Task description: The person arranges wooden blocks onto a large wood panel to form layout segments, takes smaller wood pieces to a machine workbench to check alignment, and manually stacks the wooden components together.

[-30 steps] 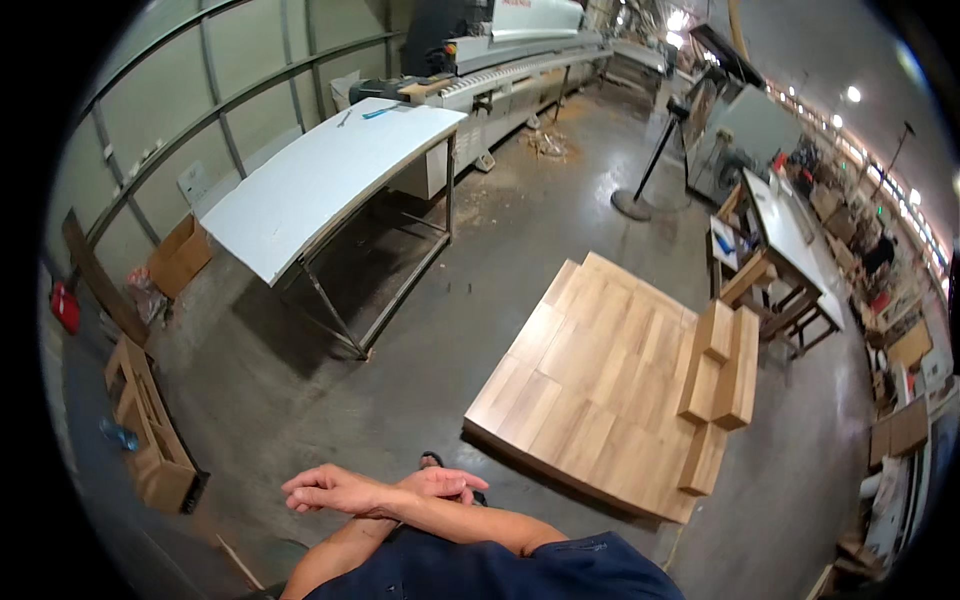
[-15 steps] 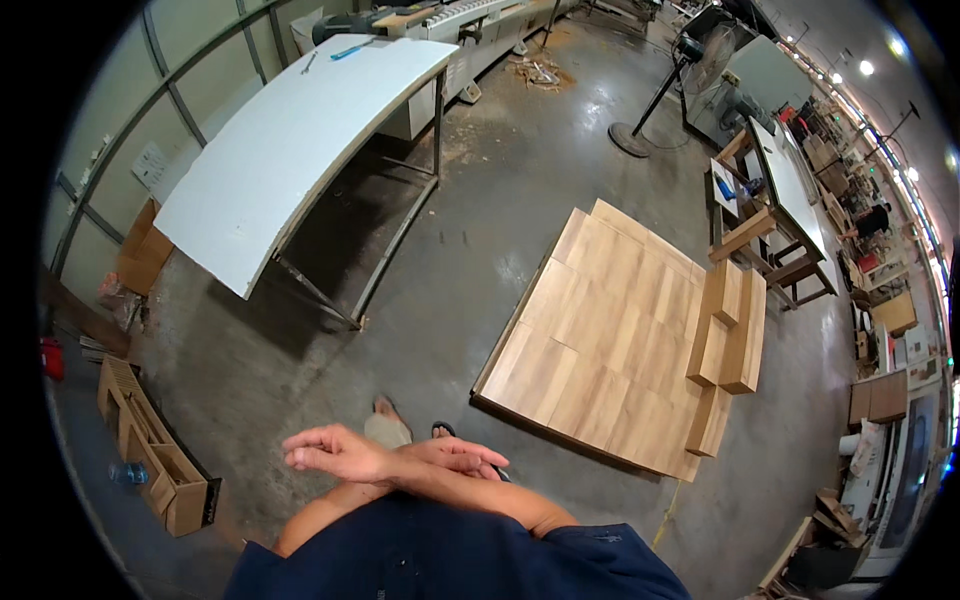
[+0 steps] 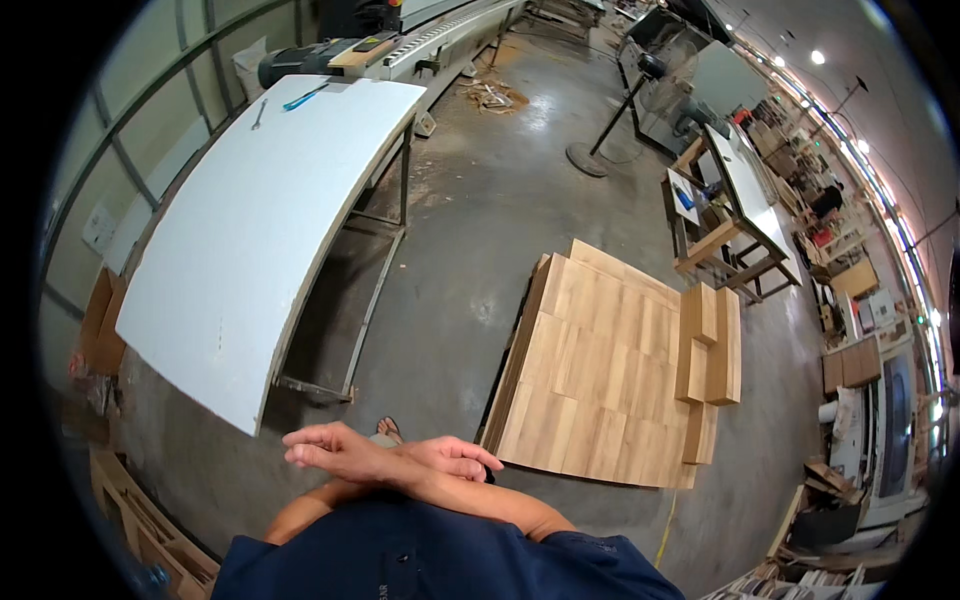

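A person's two bare forearms cross at the wrists in the lower centre of the frame, in front of a dark blue shirt. The right hand points toward the left of the frame, the left hand toward the right. Both hands are empty, fingers loosely extended and not pinching anything.

The right hand appears nearest the lower corner of a white-topped bench that fills the left of the frame. Near its far end lie a wrench and a blue tool.

The left hand is nearest a low stack of wood-grain panels, right of centre on the grey concrete floor. Box-shaped wood-grain pieces stand along the stack's right edge.

A sandalled foot shows just above the wrists. At upper right are a pedestal fan and a second bench; a long machine runs along the top.
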### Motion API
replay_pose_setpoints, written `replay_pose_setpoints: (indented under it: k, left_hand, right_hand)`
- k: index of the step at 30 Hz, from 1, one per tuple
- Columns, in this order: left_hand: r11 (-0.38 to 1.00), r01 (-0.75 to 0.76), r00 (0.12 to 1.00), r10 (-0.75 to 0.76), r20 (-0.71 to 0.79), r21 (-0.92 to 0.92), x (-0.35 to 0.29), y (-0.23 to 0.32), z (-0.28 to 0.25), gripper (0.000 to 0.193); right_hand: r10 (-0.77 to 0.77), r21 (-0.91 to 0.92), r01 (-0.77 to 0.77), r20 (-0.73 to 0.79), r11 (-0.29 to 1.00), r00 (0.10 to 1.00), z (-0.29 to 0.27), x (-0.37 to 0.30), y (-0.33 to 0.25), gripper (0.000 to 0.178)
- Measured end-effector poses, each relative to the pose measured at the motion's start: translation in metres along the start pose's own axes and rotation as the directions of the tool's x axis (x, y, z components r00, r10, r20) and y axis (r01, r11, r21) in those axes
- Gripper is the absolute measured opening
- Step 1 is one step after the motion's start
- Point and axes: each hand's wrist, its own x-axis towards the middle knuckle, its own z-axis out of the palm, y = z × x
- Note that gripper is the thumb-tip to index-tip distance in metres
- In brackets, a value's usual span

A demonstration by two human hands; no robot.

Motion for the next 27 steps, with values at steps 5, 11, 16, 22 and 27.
replay_pose_setpoints:
  k: [5,11,16,22,27]
  left_hand:
    - [0.994,0.032,0.995,-0.023,0.098,-0.1,-0.015,0.04,-0.028,0.041]
    - [0.986,0.136,0.969,-0.153,0.194,0.097,0.001,0.071,-0.059,0.042]
    - [0.979,0.199,0.957,-0.186,0.222,-0.037,0.015,0.094,-0.092,0.04]
    - [0.98,0.196,0.973,-0.189,0.129,-0.043,0.026,0.15,-0.131,0.038]
    - [0.984,0.171,0.985,-0.17,0.016,-0.046,0.046,0.199,-0.165,0.039]
  right_hand:
    - [-0.006,0.093,0.019,-0.146,0.995,0.989,-0.031,0.038,-0.025,0.037]
    - [0.007,-0.029,-0.016,-0.285,0.999,0.958,-0.064,0.057,-0.056,0.04]
    - [-0.03,0.005,0.034,-0.333,0.999,0.942,-0.107,0.068,-0.072,0.041]
    - [-0.141,-0.085,0.122,-0.287,0.989,0.947,-0.152,0.097,-0.119,0.029]
    - [-0.224,-0.013,0.228,-0.248,0.974,0.943,-0.197,0.109,-0.156,0.029]
